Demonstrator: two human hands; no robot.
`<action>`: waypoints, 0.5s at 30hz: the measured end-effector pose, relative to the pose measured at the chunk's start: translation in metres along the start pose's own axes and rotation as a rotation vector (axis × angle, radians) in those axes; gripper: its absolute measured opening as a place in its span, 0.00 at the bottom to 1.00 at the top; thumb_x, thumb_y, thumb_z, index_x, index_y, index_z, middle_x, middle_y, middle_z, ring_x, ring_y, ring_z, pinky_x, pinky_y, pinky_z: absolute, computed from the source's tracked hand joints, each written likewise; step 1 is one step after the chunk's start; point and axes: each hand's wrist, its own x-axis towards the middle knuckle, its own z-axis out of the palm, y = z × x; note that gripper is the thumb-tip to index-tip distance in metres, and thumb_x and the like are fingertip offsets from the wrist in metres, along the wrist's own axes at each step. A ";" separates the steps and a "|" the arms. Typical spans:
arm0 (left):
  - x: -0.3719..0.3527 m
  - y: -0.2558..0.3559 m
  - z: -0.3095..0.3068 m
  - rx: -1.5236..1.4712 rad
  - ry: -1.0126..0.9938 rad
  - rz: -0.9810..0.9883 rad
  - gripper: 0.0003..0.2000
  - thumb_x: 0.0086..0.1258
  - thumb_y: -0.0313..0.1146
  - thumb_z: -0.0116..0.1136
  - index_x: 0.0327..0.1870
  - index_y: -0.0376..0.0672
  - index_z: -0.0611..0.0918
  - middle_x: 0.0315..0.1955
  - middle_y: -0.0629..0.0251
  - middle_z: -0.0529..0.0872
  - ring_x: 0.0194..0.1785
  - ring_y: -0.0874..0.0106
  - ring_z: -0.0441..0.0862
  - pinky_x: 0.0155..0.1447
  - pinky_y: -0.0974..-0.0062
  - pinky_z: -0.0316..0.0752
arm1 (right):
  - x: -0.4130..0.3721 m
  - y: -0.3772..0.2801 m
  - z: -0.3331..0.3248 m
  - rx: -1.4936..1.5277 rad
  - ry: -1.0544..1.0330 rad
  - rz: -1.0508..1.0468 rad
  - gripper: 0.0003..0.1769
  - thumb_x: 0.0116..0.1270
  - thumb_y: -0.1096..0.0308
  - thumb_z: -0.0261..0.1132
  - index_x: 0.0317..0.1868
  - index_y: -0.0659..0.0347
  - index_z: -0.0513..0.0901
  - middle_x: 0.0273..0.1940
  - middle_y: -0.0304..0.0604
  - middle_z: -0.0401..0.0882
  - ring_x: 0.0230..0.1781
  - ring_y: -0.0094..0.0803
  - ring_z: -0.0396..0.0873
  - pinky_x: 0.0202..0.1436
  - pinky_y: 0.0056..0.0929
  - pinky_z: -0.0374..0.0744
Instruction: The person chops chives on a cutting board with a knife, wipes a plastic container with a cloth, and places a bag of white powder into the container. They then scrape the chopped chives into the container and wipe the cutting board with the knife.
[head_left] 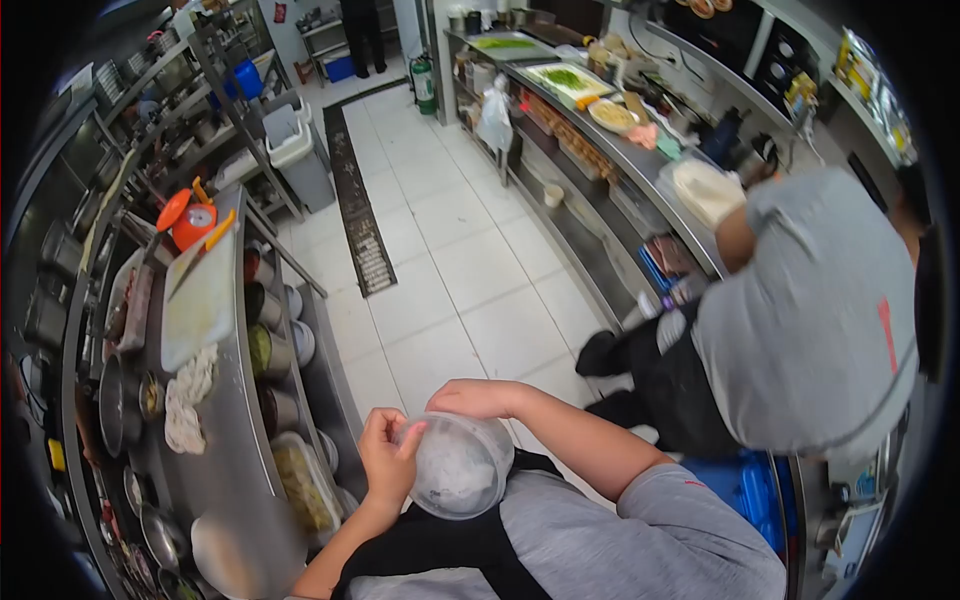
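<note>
A round translucent plastic tub (pixel 455 468) is held close against my apron, its mouth tilted upward. Something whitish shows inside or through its wall; I cannot make out what it is. My left hand (pixel 390 455) grips the tub's left rim, thumb on the edge and fingers bent. Across the far side of the rim lies my right hand (pixel 472 398), its fingers curled over the edge and partly hidden.
To the left, a steel counter (pixel 240 420) carries a cutting board (pixel 200 300) with a knife, an orange scale (pixel 190 220) and a crumpled cloth (pixel 190 400). A co-worker (pixel 810 310) stands close on the right at another counter. White floor tiles (pixel 440 250) run between.
</note>
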 end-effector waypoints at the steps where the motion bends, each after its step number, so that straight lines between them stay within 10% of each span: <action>1: 0.031 -0.003 0.002 0.001 0.017 0.018 0.13 0.59 0.27 0.73 0.31 0.38 0.76 0.27 0.67 0.76 0.30 0.76 0.70 0.35 0.78 0.66 | 0.019 -0.006 -0.028 -0.020 -0.001 -0.014 0.24 0.76 0.58 0.49 0.57 0.68 0.83 0.56 0.51 0.83 0.58 0.36 0.78 0.66 0.33 0.72; 8: 0.211 0.014 -0.001 0.086 0.256 0.253 0.13 0.63 0.28 0.69 0.30 0.40 0.73 0.26 0.65 0.72 0.29 0.73 0.68 0.36 0.75 0.66 | 0.105 -0.037 -0.194 -0.003 0.022 -0.172 0.26 0.78 0.55 0.46 0.56 0.67 0.83 0.56 0.49 0.83 0.55 0.37 0.80 0.61 0.34 0.78; 10: 0.258 0.022 -0.003 -0.130 0.243 0.324 0.12 0.64 0.27 0.67 0.31 0.40 0.71 0.27 0.67 0.71 0.31 0.76 0.69 0.36 0.76 0.66 | 0.110 -0.053 -0.238 0.207 0.043 0.076 0.31 0.80 0.47 0.43 0.58 0.64 0.83 0.57 0.49 0.83 0.55 0.36 0.81 0.65 0.39 0.73; 15: 0.389 0.010 0.024 -0.364 -0.123 0.090 0.17 0.65 0.29 0.71 0.41 0.42 0.69 0.28 0.70 0.72 0.31 0.77 0.70 0.39 0.78 0.69 | 0.152 -0.046 -0.374 0.022 -0.017 0.030 0.38 0.79 0.36 0.41 0.65 0.62 0.78 0.62 0.47 0.79 0.57 0.36 0.81 0.64 0.43 0.75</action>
